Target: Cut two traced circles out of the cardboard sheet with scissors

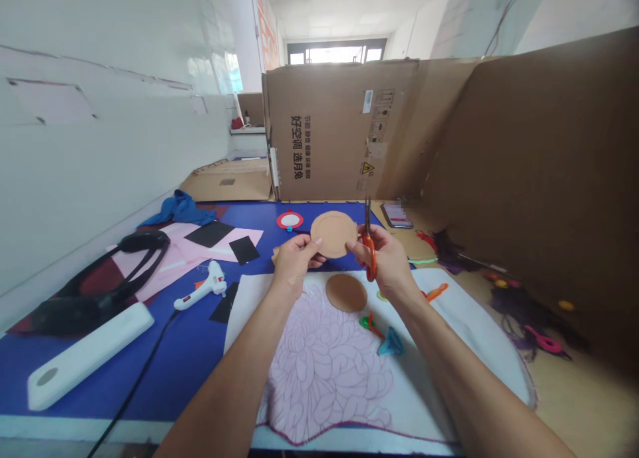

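Note:
A round tan cardboard disc [333, 233] is held up above the table between my two hands. My left hand [295, 258] pinches its left edge, thumb on the near face. Scissors [370, 248] with orange handles stand blades-up in my right hand [387, 258], whose thumb also presses the disc's right edge. Beneath, a brown oval piece [346, 293] lies on white cloth [449, 325] bearing a printed flower outline. Close to it are a blue pipe-cleaner shape [391, 341] and a green and orange twisted piece [370, 324].
At left are a white glue gun [204, 288], a white handle-like object [90, 355], a black headset-like band [104, 278] and black squares on pink paper [170, 245]. A red-rimmed white disc [290, 220] lies behind. Cardboard walls [344, 138] enclose the back and right; a phone [397, 215] lies there.

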### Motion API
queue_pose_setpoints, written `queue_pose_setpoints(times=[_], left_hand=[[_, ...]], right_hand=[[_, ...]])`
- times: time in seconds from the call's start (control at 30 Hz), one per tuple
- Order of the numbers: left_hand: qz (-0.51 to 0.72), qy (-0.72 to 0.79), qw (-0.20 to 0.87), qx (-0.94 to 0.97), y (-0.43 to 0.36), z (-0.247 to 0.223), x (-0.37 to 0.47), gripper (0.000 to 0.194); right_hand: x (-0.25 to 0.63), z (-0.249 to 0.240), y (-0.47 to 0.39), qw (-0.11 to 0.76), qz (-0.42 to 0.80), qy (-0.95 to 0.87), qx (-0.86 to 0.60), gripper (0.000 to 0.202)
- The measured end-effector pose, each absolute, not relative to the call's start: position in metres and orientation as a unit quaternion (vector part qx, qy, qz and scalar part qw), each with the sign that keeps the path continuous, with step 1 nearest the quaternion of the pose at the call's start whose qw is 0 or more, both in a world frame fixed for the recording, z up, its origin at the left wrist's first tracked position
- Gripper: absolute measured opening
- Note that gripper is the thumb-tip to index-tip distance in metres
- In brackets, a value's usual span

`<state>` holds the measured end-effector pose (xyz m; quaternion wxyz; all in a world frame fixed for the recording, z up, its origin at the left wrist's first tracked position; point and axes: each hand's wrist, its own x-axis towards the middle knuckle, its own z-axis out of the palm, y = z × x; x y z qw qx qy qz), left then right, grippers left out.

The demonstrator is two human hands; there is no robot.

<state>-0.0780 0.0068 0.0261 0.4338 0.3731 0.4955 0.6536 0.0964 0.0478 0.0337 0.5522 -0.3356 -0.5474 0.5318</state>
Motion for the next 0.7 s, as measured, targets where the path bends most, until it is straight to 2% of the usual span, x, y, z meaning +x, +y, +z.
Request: queue_pose_setpoints(times=[0.1, 0.2, 0.27, 0.3, 0.4, 0.5, 0.7], left_hand=[[0.677, 0.514, 0.378, 0.366, 0.01, 0.031, -0.098, 0.022], [0.709, 0.551, 0.276, 0.344, 0.012, 0.034, -0.125, 0.018], [0.703, 0.577, 0.229, 0.346, 0.012, 0.035, -0.14, 0.022], [0.688, 0.596, 0.21, 0.358, 0.012, 0.035, -0.146, 0.027], [0.521, 0.718, 0.122, 0.444, 0.009, 0.031, -0.155, 0.038], [0.455, 0.749, 0.145, 0.459, 0.007, 0.026, -0.158, 0.026], [0.495, 0.676, 0.258, 0.481, 0.009, 0.021, -0.158, 0.013]], right_hand=[[0.103, 0.034, 0.055, 0.583, 0.516, -0.521, -0.351, 0.051], [0.116, 0.033, 0.066, 0.644, 0.486, -0.475, -0.352, 0.049], [0.125, 0.031, 0.073, 0.668, 0.479, -0.45, -0.349, 0.048], [0.128, 0.03, 0.076, 0.673, 0.479, -0.443, -0.347, 0.047], [0.134, 0.027, 0.082, 0.679, 0.48, -0.435, -0.347, 0.047], [0.134, 0.026, 0.082, 0.677, 0.48, -0.436, -0.348, 0.048], [0.133, 0.025, 0.083, 0.682, 0.487, -0.42, -0.347, 0.05]])
